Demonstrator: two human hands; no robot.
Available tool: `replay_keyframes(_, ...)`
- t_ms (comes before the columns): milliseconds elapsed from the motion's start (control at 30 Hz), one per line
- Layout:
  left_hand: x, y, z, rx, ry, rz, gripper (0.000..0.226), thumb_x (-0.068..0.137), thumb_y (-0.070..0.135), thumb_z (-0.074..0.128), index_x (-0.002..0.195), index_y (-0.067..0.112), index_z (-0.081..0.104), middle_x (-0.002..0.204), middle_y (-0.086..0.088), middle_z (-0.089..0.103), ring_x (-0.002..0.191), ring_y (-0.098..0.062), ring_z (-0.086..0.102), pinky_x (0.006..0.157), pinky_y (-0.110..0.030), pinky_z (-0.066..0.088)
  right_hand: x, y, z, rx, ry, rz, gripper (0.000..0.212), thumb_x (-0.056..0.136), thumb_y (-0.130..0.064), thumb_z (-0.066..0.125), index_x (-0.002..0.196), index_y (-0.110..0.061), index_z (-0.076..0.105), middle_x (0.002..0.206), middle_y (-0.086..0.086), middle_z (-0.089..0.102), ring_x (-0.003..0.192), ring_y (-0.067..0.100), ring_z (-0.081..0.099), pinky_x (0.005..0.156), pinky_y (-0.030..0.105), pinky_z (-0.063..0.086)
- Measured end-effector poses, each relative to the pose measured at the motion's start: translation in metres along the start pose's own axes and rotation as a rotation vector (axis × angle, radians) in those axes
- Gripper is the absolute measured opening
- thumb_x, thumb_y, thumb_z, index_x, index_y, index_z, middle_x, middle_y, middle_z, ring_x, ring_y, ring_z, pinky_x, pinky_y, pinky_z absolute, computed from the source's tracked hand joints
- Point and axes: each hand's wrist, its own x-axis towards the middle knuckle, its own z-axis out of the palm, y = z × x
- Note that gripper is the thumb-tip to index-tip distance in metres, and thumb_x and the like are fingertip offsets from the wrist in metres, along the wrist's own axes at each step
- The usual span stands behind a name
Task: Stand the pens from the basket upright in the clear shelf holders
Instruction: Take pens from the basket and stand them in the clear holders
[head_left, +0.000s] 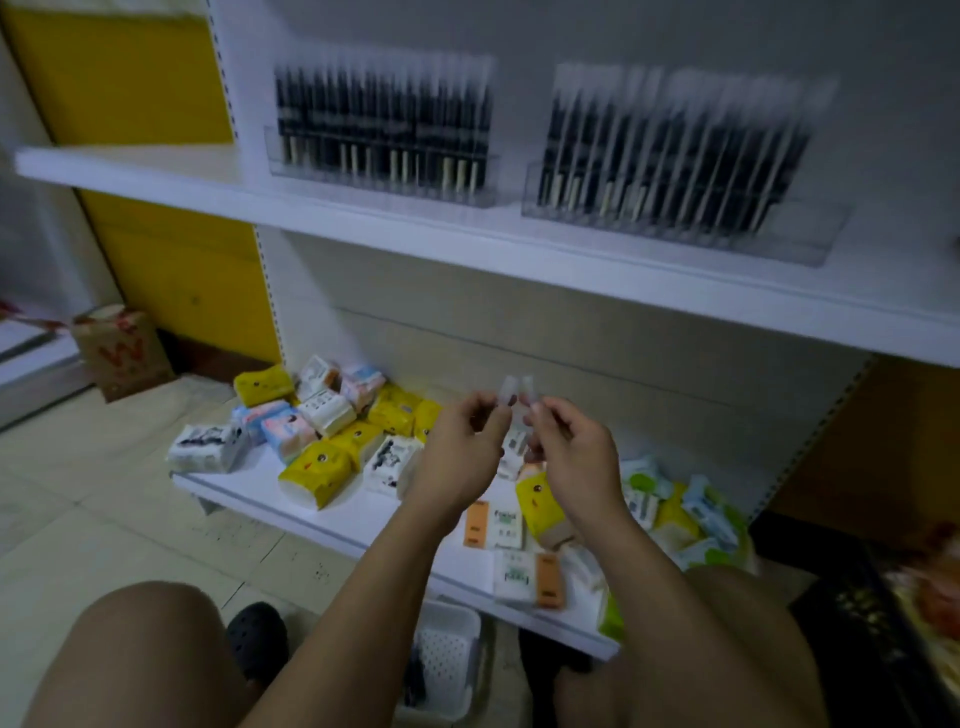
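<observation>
My left hand (462, 447) and my right hand (571, 452) are raised side by side below the upper shelf, each pinching a pen by its body. Their pale caps (517, 391) stick up between the fingertips, almost touching. Two clear holders stand on the upper shelf, the left holder (384, 179) and the right holder (675, 223), both packed with several upright black pens, blurred by motion. The white perforated basket (447, 660) sits on the floor between my knees, with dark pens at its left side.
The lower shelf (332, 512) carries several tissue packs in yellow, white and orange. A brown paper bag (122, 351) stands on the tiled floor at the left. A dark crate (878, 639) is at the right. My black shoe (257, 642) is beside the basket.
</observation>
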Motion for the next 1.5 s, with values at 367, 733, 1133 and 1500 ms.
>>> replay_keyframes(367, 0.027, 0.113, 0.034, 0.072, -0.126, 0.289, 0.01, 0.092, 0.024, 0.063, 0.101, 0.021, 0.068, 0.086, 0.004, 0.068, 0.077, -0.011, 0.062, 0.075, -0.036, 0.054, 0.031, -0.096, -0.083, -0.12, 0.159, -0.261, 0.012, 0.094, -0.022, 0.061, 0.104, -0.024, 0.067, 0.093, -0.012, 0.067, 0.085, -0.004, 0.062, 0.074, 0.015, 0.051)
replay_keyframes(733, 0.058, 0.224, 0.081, 0.092, -0.277, 0.655, 0.037, 0.091, 0.014, 0.063, 0.124, 0.031, 0.056, 0.091, 0.0, 0.061, 0.074, -0.01, 0.062, 0.068, -0.028, 0.057, 0.074, -0.175, -0.167, -0.213, 0.246, -0.426, 0.041, 0.092, -0.014, 0.064, 0.126, -0.035, 0.056, 0.09, -0.006, 0.06, 0.079, 0.012, 0.065, 0.073, 0.032, 0.059)
replay_keyframes(1133, 0.124, 0.273, 0.129, 0.231, -0.232, 0.72, 0.023, 0.088, 0.02, 0.069, 0.106, 0.032, 0.059, 0.097, 0.013, 0.061, 0.079, 0.0, 0.064, 0.056, -0.012, 0.052, 0.158, -0.2, -0.215, -0.363, 0.449, -0.542, 0.037, 0.089, -0.013, 0.067, 0.123, -0.024, 0.059, 0.086, -0.017, 0.055, 0.072, 0.0, 0.061, 0.068, 0.01, 0.052)
replay_keyframes(1500, 0.169, 0.285, 0.153, 0.222, -0.151, 0.795, 0.02, 0.086, 0.02, 0.071, 0.102, 0.029, 0.061, 0.093, 0.011, 0.065, 0.082, 0.0, 0.064, 0.07, -0.017, 0.055, 0.201, -0.195, -0.226, -0.424, 0.451, -0.549, 0.036, 0.088, -0.012, 0.068, 0.122, -0.023, 0.061, 0.088, -0.019, 0.056, 0.072, -0.015, 0.055, 0.062, -0.002, 0.04)
